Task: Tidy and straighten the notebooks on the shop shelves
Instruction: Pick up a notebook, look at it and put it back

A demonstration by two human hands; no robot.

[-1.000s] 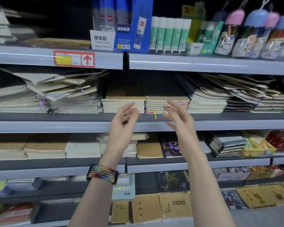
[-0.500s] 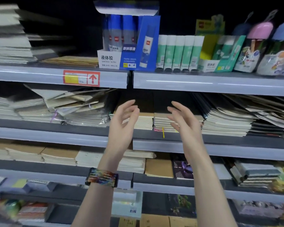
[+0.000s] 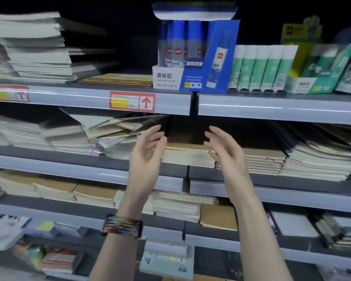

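Far left on the middle shelf (image 3: 69, 165) there's a messy splayed notebook pile (image 3: 101, 136). My left hand (image 3: 145, 157), woven wristband (image 3: 122, 228) below it, is raised before the shelf with fingers loose and spread, holding nothing. Between my hands sits a neat kraft-cover notebook stack (image 3: 185, 157), with a blue liquid glue box (image 3: 190, 63) on the shelf above. My right hand (image 3: 225, 155) is also wide and empty; I can't tell if it touches the stack. Far right are slumped dark-cover notebooks (image 3: 316, 159).
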